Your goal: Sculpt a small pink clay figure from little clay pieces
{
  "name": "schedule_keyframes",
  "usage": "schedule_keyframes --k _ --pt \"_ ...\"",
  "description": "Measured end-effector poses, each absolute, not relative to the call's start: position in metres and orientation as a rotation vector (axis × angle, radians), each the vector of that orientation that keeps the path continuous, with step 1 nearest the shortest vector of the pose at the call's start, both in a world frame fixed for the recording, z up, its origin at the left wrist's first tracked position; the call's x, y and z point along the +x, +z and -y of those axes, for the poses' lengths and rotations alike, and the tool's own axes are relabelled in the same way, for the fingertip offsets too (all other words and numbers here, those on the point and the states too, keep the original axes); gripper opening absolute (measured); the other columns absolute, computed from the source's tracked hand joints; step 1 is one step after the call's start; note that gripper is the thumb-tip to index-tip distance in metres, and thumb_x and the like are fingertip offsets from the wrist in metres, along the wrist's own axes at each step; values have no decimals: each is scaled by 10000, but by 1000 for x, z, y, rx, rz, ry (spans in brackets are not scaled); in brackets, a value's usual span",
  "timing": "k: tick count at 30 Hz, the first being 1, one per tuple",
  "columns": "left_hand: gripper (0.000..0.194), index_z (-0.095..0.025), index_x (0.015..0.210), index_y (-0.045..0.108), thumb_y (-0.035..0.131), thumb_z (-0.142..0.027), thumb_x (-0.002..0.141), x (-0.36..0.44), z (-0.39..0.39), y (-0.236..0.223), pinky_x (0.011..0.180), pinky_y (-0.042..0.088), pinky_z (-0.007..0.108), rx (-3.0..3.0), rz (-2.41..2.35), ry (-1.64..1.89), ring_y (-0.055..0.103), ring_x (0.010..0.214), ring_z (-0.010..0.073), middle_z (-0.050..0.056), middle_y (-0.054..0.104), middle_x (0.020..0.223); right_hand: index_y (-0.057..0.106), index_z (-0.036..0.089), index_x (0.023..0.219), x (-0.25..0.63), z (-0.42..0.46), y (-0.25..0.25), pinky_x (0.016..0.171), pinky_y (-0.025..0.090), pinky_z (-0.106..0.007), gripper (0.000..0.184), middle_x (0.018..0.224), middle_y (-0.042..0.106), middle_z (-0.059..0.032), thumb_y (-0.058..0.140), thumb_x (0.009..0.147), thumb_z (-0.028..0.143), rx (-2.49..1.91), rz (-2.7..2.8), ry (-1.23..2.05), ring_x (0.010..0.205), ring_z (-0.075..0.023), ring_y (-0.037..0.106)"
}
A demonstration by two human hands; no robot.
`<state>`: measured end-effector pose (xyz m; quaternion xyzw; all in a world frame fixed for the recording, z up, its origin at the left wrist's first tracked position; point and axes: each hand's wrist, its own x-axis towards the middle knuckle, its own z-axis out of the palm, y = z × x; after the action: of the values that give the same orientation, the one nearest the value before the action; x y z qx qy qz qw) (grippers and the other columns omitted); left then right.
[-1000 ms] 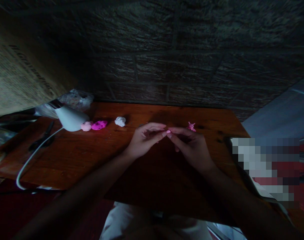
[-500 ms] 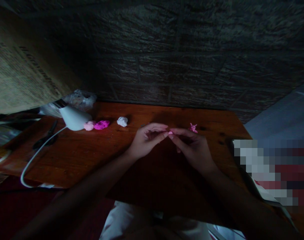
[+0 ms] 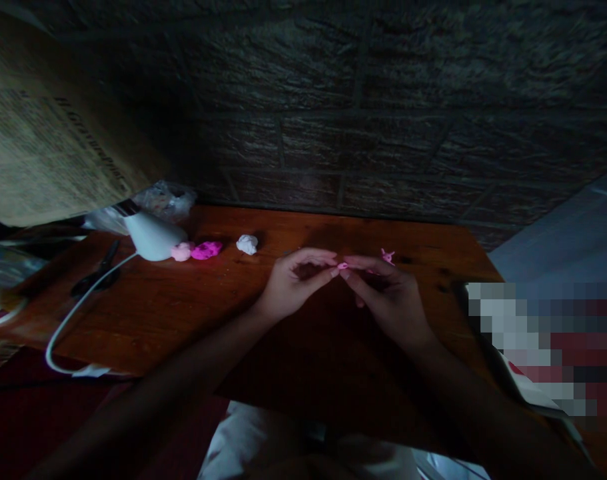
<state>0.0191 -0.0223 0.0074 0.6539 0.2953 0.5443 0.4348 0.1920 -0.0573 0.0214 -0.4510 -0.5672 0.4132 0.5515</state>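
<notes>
Left hand (image 3: 289,283) and right hand (image 3: 394,297) close together, fingers (image 3: 313,254) bent, forearms (image 3: 210,353) aslant.

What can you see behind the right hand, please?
Behind the right hand, part of a small pink figure shows on the table; the hand covers the rest, and anything else behind it cannot be seen.
</notes>
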Motion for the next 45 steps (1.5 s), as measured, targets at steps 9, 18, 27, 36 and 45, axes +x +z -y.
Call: schedule_keyframes --k 9,18,27,36,45 --pt "244 -174 1014 697 762 -116 786 19 23 9 802 627 260 1631 -667 1387 744 837 128 35 785 937 772 235 988 193 58 19 391 457 -189 202 791 767 3 776 789 266 -1022 1366 946 434 -61 544" --pt "243 -160 1011 699 784 -166 784 18 22 6 847 623 292 1694 -708 1400 751 870 152 56 788 939 757 232 956 193 57 18 411 459 -192 153 828 748 6 764 808 269 -994 1451 934 467 -61 539" --pt "237 -149 1013 701 777 -169 789 18 24 8 833 624 272 1757 -736 1375 744 875 142 63 781 953 737 228 967 194 57 16 465 455 -222 120 831 712 1 725 849 252 -985 1521 870 521 -80 559" --pt "196 -159 974 710 779 -192 794 19 24 8 806 620 266 1829 -765 1390 735 840 137 49 777 912 729 247 968 198 56 14 582 475 -265 90 905 697 -11 695 886 257 -993 1651 723 649 -116 598" --pt "187 -159 967 719 777 -194 793 16 23 5 835 606 286 1888 -758 1383 734 872 147 64 777 961 731 237 992 196 56 16 671 479 -285 124 882 656 -15 684 881 207 -975 1716 655 743 -138 607"
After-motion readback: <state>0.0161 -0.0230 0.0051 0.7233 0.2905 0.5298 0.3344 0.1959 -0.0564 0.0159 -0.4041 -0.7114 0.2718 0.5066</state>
